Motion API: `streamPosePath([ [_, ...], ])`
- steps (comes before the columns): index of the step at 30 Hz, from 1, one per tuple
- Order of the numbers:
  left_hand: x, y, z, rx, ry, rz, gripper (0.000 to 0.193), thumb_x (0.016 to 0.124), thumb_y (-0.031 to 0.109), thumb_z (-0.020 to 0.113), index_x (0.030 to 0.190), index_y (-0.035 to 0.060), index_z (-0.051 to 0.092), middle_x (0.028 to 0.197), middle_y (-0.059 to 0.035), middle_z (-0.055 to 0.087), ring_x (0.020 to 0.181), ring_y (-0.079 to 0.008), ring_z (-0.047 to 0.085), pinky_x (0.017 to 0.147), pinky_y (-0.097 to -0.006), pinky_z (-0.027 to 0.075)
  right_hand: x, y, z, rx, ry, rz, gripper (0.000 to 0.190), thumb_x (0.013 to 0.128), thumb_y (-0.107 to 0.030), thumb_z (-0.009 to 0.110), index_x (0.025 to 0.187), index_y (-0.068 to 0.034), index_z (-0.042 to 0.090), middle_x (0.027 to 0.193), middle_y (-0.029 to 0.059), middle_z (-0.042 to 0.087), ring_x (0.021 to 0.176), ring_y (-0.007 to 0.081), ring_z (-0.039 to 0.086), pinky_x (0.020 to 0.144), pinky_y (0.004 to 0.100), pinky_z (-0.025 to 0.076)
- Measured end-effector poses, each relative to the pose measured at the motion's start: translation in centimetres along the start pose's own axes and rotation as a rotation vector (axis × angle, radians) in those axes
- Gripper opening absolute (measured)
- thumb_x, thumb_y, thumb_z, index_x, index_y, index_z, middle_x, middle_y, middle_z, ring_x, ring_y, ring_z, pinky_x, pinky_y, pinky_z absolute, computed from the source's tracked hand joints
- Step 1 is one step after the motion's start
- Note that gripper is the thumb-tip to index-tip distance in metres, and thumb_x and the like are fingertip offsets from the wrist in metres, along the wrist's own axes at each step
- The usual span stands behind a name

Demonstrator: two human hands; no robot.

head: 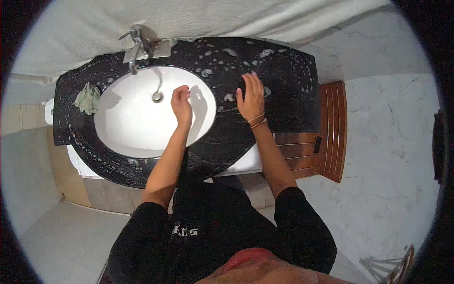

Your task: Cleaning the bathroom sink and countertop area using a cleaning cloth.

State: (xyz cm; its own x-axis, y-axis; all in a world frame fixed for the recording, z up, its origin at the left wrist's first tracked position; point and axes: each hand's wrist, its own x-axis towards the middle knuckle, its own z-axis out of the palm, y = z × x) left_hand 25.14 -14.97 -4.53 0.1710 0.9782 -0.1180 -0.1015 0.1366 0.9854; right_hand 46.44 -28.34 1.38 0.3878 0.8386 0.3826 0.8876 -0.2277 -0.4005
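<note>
My left hand point(181, 105) hovers over the right part of a white oval washbasin point(131, 124), fingers loosely curled, with nothing visible in it. Its shadow falls on the basin wall. To the right of the basin, my right hand point(252, 97) is over the black stone countertop point(287, 103), palm down and thumb apart; whether it touches the stone I cannot tell. Soap suds point(266, 53) and wet spots dot the countertop around it. A crumpled pale green cloth point(88, 98) lies at the basin's left rim. The metal drain plug point(157, 96) shows in the basin.
A chrome single-lever tap point(136, 46) rises behind the basin. White fabric point(212, 17) hangs along the countertop's back edge. Reddish-brown wooden panels point(332, 131) stand at the right, below the countertop. A pale marbled surface point(383, 142) spreads beyond them.
</note>
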Motion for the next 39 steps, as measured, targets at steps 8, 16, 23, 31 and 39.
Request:
streamPosePath([
  [8, -5.0, 3.4, 7.7, 0.726, -0.21, 0.515, 0.052, 0.103, 0.007, 0.056, 0.153, -0.005, 0.045, 0.163, -0.032, 0.033, 0.151, -0.0516, 0.032, 0.126, -0.0543, 0.027, 3.4, 12.3, -2.6, -0.366, -0.117, 0.287, 0.07, 0.11, -0.042, 0.047, 0.165, -0.002, 0.03, 0.173, 0.0234, 0.027, 0.161, 0.0439, 0.02, 0.129, 0.0629, 0.014],
  [16, -3.9, 2.1, 7.3, 0.715, -0.166, 0.521, 0.066, 0.107, 0.009, 0.049, 0.162, -0.0137, 0.02, 0.168, -0.0361, 0.024, 0.158, -0.0525, 0.023, 0.131, -0.0528, 0.02, 13.5, 2.5, 7.1, -0.39, -0.202, 0.084, 0.072, 0.11, -0.047, 0.039, 0.167, -0.004, 0.03, 0.175, 0.0216, 0.024, 0.163, 0.0427, 0.016, 0.129, 0.0641, 0.011],
  [23, -3.0, 2.5, 4.9, 0.411, 0.007, 0.277, 0.077, 0.114, 0.04, 0.04, 0.164, -0.0125, 0.013, 0.172, -0.0335, 0.017, 0.161, -0.0474, 0.015, 0.132, -0.0496, 0.011, 11.3, -5.7, 10.9, -0.109, -0.285, -0.218, 0.07, 0.109, -0.037, 0.047, 0.166, -0.001, 0.029, 0.175, 0.018, 0.025, 0.163, 0.036, 0.019, 0.132, 0.0567, 0.012],
  [31, -1.3, 2.9, 7.0, 0.816, -0.278, 0.549, 0.08, 0.107, 0.036, 0.054, 0.162, -0.0135, 0.024, 0.171, -0.0342, 0.019, 0.161, -0.0507, 0.011, 0.129, -0.0644, 0.006, 1.1, 0.9, -0.4, -0.187, -0.235, -0.06, 0.071, 0.106, -0.03, 0.057, 0.166, -0.001, 0.031, 0.175, 0.0197, 0.026, 0.163, 0.0379, 0.02, 0.131, 0.0581, 0.015],
  [39, -3.6, 3.4, 12.9, 1.298, -0.364, 0.576, 0.089, 0.108, 0.054, 0.044, 0.164, -0.0114, 0.021, 0.174, -0.0308, 0.014, 0.164, -0.0458, 0.008, 0.129, -0.0656, 0.005, -0.2, 18.7, -5.3, -0.431, 0.011, 0.216, 0.074, 0.107, -0.044, 0.054, 0.162, 0.003, 0.036, 0.171, 0.0263, 0.029, 0.16, 0.0433, 0.025, 0.128, 0.0634, 0.019],
])
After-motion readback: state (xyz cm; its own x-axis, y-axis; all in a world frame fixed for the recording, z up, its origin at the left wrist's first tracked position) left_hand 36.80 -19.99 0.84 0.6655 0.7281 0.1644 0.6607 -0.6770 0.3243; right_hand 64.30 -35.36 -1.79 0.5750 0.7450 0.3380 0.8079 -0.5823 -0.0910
